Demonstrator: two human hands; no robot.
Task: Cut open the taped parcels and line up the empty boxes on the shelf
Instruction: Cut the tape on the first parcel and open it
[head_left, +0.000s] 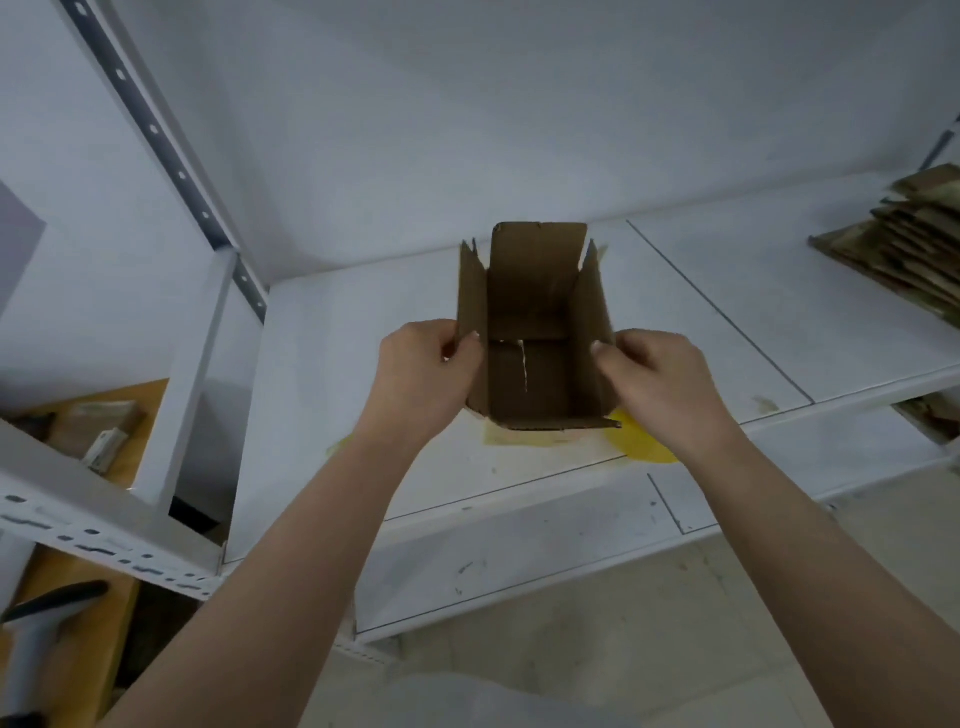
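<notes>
An open, empty brown cardboard box (535, 332) stands on the white metal shelf (337, 395), its flaps up and its inside bare. My left hand (421, 374) pinches the box's left side flap between thumb and fingers. On the other side my right hand (660, 384) pinches the right side flap the same way. The box sits near the shelf's front edge, over a yellow patch (641, 441) on the shelf surface.
A pile of flattened cardboard (904, 244) lies at the shelf's far right. A perforated upright post (156, 135) bounds the shelf on the left. Lower left, a wooden surface (78, 431) carries small items, and a dark-handled tool (52, 603) lies below it.
</notes>
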